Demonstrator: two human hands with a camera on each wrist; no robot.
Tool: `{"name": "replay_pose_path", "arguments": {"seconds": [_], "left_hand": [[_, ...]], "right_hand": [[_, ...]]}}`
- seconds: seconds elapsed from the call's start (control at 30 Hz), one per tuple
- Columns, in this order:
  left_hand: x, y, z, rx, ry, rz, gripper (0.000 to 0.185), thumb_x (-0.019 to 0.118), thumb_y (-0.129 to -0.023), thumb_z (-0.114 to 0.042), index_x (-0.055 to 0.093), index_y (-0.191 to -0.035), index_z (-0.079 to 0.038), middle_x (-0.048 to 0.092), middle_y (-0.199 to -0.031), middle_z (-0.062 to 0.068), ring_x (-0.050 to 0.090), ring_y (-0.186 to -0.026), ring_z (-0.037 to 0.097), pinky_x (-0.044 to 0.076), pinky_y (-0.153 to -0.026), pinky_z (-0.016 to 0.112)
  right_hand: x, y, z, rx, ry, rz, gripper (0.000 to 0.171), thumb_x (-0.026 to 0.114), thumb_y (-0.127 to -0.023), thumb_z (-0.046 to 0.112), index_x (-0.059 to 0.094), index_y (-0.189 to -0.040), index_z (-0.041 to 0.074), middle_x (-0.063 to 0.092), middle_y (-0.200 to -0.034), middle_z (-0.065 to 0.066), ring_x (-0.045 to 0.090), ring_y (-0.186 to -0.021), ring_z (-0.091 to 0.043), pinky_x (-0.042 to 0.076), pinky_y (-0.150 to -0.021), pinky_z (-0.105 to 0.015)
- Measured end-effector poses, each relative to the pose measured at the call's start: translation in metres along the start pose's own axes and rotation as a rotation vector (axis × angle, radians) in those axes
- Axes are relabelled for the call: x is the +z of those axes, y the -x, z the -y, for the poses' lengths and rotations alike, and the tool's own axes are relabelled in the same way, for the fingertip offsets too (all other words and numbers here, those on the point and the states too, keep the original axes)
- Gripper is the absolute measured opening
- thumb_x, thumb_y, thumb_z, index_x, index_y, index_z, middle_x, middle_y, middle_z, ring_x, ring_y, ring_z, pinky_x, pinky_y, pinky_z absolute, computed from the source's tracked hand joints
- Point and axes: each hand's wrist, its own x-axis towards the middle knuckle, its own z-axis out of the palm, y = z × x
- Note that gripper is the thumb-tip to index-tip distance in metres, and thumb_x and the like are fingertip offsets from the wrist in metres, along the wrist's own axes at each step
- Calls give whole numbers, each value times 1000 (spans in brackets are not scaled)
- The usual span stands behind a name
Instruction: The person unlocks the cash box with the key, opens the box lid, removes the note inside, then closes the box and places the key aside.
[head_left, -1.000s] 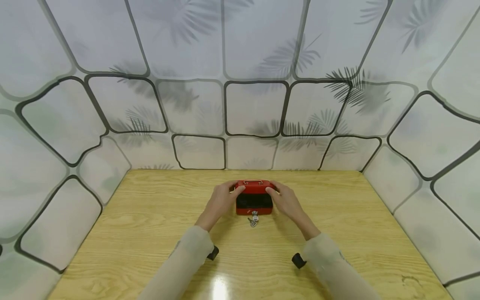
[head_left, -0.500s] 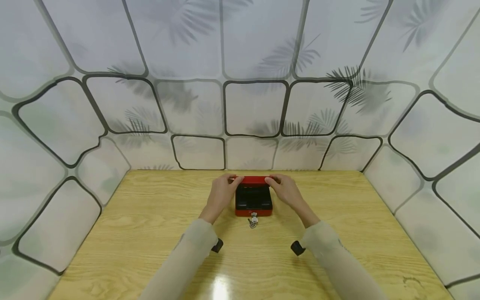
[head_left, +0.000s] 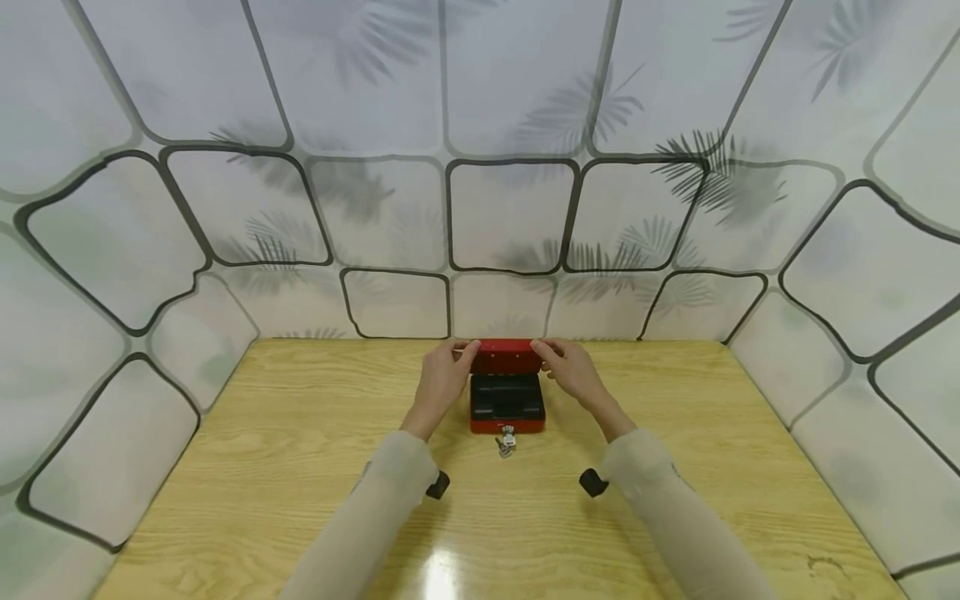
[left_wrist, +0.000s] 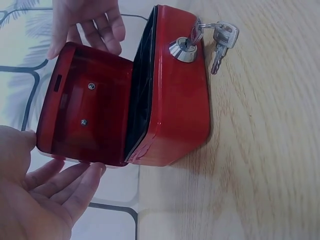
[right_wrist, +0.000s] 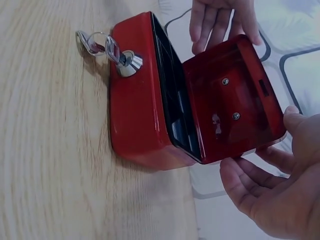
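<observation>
A red metal cash box (head_left: 486, 426) stands on the wooden table with its lid (head_left: 506, 361) raised, near upright. The black inner tray (head_left: 507, 390) shows inside, and nothing is seen lying in it. In the left wrist view a key sits in the silver lock (left_wrist: 183, 50), and a second key (left_wrist: 224, 39) hangs from its ring. My left hand (head_left: 437, 385) grips the lid's left corner, thumb at the top edge and fingers along the side. Likewise, my right hand (head_left: 577, 380) holds the right corner.
The light wooden tabletop (head_left: 315, 467) spreads around the box. A patterned cloth wall (head_left: 390, 208) rises behind the table and along both sides. Dark wrist cameras (head_left: 592, 482) show beneath the sleeves.
Both hands have swung the lid up and back, away from me. The tray, mostly shaded and covered before, is now fully exposed. The box body has stayed about in place.
</observation>
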Motion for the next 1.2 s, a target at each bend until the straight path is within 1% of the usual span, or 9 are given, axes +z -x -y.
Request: {"name": "replay_pose_path", "arguments": {"seconds": [0.13, 0.33, 0.47, 0.6, 0.83, 0.93, 1.0, 1.07, 1.2], "left_hand": [[1, 0, 1, -22, 14, 0, 41, 60, -105, -38, 74, -119, -1, 77, -103, 15, 73, -95, 27, 59, -84, 43], [1, 0, 6, 1, 34, 22, 36, 61, -106, -28, 70, -125, 0, 75, -111, 16, 72, -102, 29, 59, -88, 45], [2, 1, 10, 22, 48, 70, 34, 61, -105, -17, 66, -133, 1, 72, -122, 18, 71, -109, 30, 59, -91, 44], [3, 4, 12, 33, 67, 121, 35, 60, -104, -9, 63, -138, 2, 67, -132, 20, 70, -113, 33, 60, -90, 42], [3, 7, 15, 64, 60, 149, 40, 57, -102, 0, 58, -143, 4, 64, -138, 20, 70, -113, 33, 61, -85, 39], [2, 8, 18, 91, 53, 161, 47, 54, -100, 4, 54, -147, 3, 62, -139, 21, 71, -111, 33, 61, -79, 35], [2, 9, 20, 107, 37, 172, 54, 52, -97, 7, 52, -150, 1, 63, -138, 23, 72, -105, 32, 59, -70, 30], [2, 9, 23, 116, 7, 182, 60, 51, -94, 8, 49, -153, -3, 64, -137, 23, 73, -96, 30, 53, -62, 26], [1, 8, 25, 129, -49, 200, 66, 53, -92, 8, 45, -156, -7, 65, -135, 22, 67, -83, 25, 45, -63, 25]], "right_hand": [[1, -3, -3, 2, -22, -15, 55, 51, -109, 45, 65, -131, -3, 69, -113, -25, 68, -98, -40, 59, -86, -53], [5, -8, -7, 20, -60, -44, 58, 47, -110, 46, 65, -132, -4, 68, -115, -25, 68, -96, -37, 61, -82, -48], [9, -12, -8, 69, -110, -79, 61, 48, -108, 52, 66, -128, -3, 67, -107, -23, 66, -96, -39, 61, -80, -47], [12, -13, -6, 110, -141, -117, 62, 49, -107, 53, 67, -126, -3, 65, -101, -22, 66, -98, -46, 61, -78, -50], [16, -13, -5, 118, -152, -152, 57, 47, -109, 47, 68, -106, -6, 68, -105, -23, 66, -95, -46, 61, -72, -46], [16, -13, -6, 117, -162, -146, 58, 47, -109, 48, 67, -104, -6, 67, -106, -24, 66, -95, -45, 61, -70, -41], [15, -13, -6, 125, -178, -140, 58, 47, -109, 48, 68, -109, -5, 67, -105, -22, 67, -94, -43, 61, -69, -37], [14, -13, -5, 143, -203, -132, 58, 48, -108, 48, 68, -115, -6, 67, -104, -20, 67, -90, -38, 60, -67, -34], [12, -13, -6, 188, -258, -110, 61, 49, -108, 50, 66, -126, -6, 66, -108, -20, 64, -81, -24, 60, -69, -32]]}}
